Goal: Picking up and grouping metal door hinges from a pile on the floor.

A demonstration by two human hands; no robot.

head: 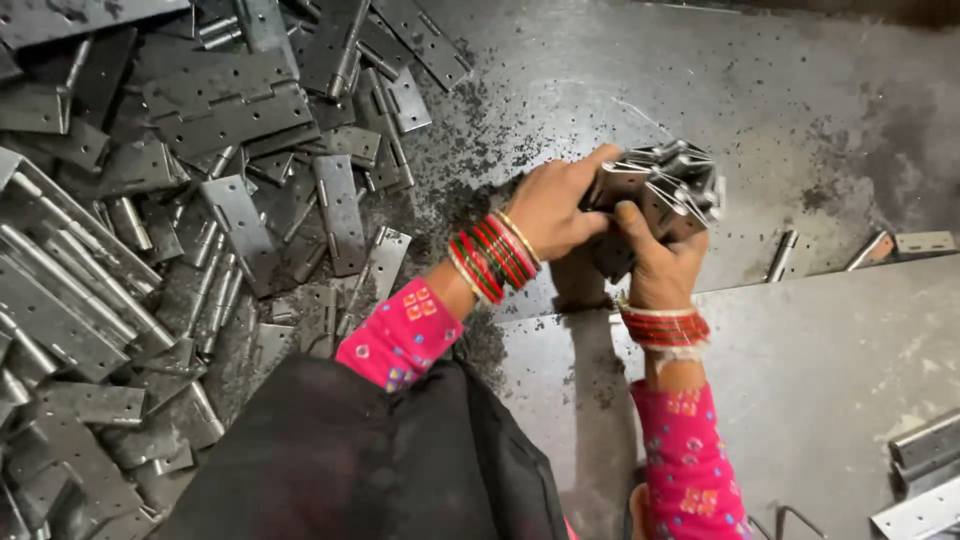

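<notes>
the dark, grit-speckled metal work surface (pixel 640 80) fills the far and right of the view; a paler steel sheet (pixel 800 380) lies over its near right part; a big loose heap of flat grey hinges (pixel 200 200) covers the left side, leaves lying every way, some open, some folded; a few stray hinges (pixel 925 242) rest at the right edge along the sheet's far rim, and more poke in at the near right corner (pixel 925 470); near the middle, both hands are closed round a stack of hinges (pixel 665 190), held just above the surface where the sheet begins; the left hand (pixel 555 210) clasps it from the left with fingers over the top; the right hand (pixel 660 260) grips from below, thumb pressed up its near face; the step in hand looks like squaring a gathered bundle; the next move, as i judge it, calls for steady pressure from both sides so the leaves stay aligned and none slip out; the bundle looks bright steel, its folded edges fanned unevenly at the far right end; red and green bangles (pixel 495 255) ring the left wrist.
</notes>
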